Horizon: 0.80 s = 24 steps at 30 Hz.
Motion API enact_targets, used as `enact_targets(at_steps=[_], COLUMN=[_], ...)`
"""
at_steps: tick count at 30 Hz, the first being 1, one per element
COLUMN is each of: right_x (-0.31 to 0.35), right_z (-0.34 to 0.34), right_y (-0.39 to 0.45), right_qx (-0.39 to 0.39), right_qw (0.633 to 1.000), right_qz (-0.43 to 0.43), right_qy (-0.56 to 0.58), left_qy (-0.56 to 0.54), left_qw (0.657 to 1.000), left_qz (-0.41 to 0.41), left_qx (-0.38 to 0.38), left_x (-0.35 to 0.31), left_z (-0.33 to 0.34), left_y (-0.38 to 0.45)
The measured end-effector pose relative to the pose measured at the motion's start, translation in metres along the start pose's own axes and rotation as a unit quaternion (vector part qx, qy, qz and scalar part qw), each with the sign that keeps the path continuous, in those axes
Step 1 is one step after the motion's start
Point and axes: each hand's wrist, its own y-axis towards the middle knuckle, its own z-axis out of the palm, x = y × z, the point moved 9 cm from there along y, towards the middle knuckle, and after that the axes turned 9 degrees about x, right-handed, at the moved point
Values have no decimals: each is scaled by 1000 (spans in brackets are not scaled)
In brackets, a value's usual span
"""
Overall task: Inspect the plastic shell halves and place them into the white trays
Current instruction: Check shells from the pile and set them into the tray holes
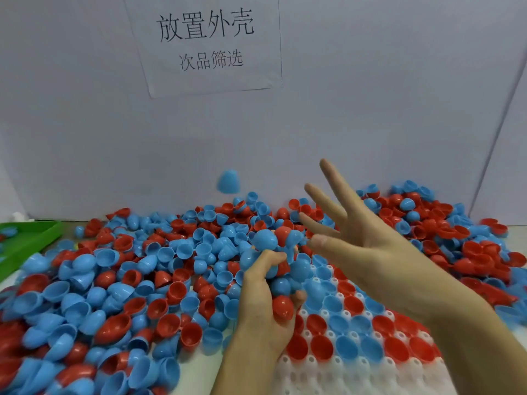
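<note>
Shell halves (99, 295), red and blue, are lying heaped all over the desk (196, 363). Left hand (265, 303) is clutching a bunch above the white tray (356, 374), while right hand (368, 243) is hovering, fingers spread, one blue half (228, 181) hanging midair.

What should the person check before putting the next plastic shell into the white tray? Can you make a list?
1. Shells ready to place: ok. The left hand grips a bunch of blue and red plastic shell halves.
2. Picking hand free: ok. The right hand is open, fingers spread, holding nothing.
3. Empty pockets left: ok. The white plastic tray with round pockets has unfilled pockets along its near rows.
4. No stray shell: not ok. One blue shell half is up in the air by the back wall.
5. Shells free of defects: cannot tell; the picture is too blurred.
</note>
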Motion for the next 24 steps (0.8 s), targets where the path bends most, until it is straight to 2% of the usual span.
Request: enact_targets(at_steps=[2, 4, 6, 8, 13, 18, 24], right_x=[-8, -16, -28, -41, -59, -55, -55], right_z=[-7, -25, -38, -41, -24, -26, -34], right_y=[-2, -13, -25, -32, -28, -27, -32], right_qx=[-51, -132, -178, -171, -125, -194, -204], right_qw=[992, 977, 963, 960, 976, 954, 961], right_qz=[0, 21, 49, 73, 87, 55, 55], right_qy=[-117, -165, -197, -210, -155, -223, -179], left_qy=[0, -6, -7, -2, 15, 17, 5], left_qw=[1000, 1000, 1000, 1000, 1000, 999, 1000], left_qz=[-2, -5, -5, -6, -13, -14, -10], left_qx=[-1, -6, -11, -11, 22, 25, 15], left_x=[1, 1, 2, 3, 5, 8, 6], left_z=[-1, -3, -3, -3, 3, 4, 3], left_y=[0, 1, 2, 3, 3, 3, 2])
